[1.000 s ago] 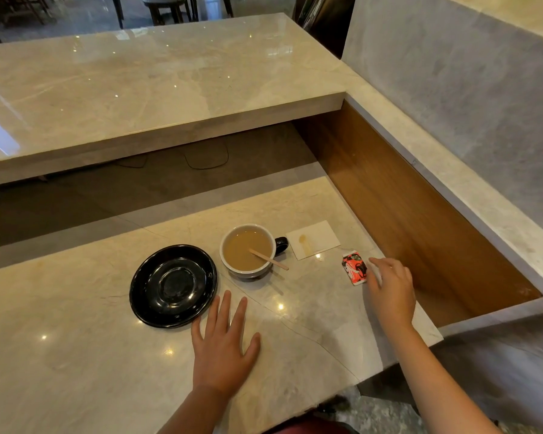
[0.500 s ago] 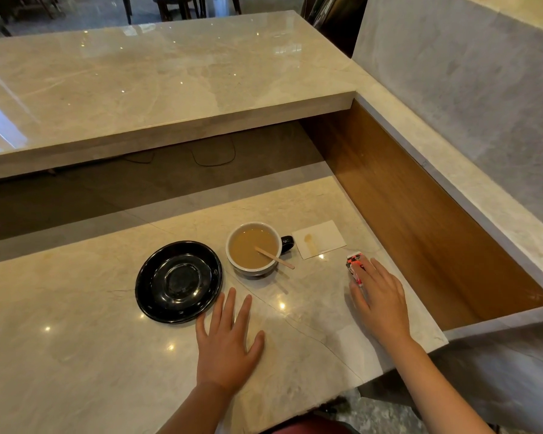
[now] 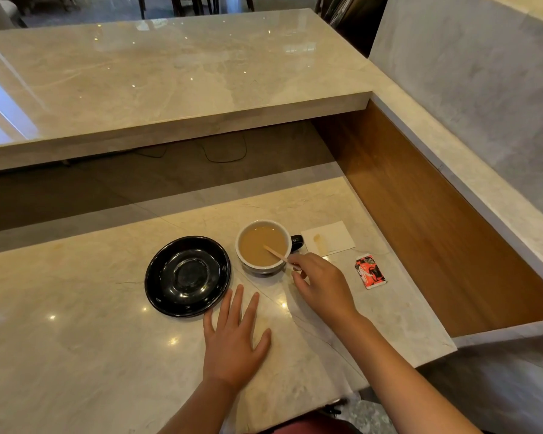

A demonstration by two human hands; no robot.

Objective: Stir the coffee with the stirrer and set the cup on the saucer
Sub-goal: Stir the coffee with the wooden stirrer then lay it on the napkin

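Observation:
A cup (image 3: 264, 267) with a white inside and a dark handle stands on the marble counter, full of light brown coffee. A wooden stirrer (image 3: 275, 254) leans in it, its upper end over the rim at the right. My right hand (image 3: 322, 285) has its fingertips pinched on that upper end. To the cup's left lies an empty black saucer (image 3: 187, 275), a small gap apart from it. My left hand (image 3: 232, 339) rests flat on the counter, fingers spread, just below the saucer and cup.
A white napkin (image 3: 329, 238) with a brown stain lies right of the cup. A red sachet (image 3: 370, 271) lies further right, near the wooden side panel (image 3: 420, 214). A raised marble ledge (image 3: 170, 89) runs along the back. The counter's front edge is close to me.
My right hand left the red sachet, moved left to the cup and closed its fingertips on the stirrer's end. My left hand and the saucer stayed put.

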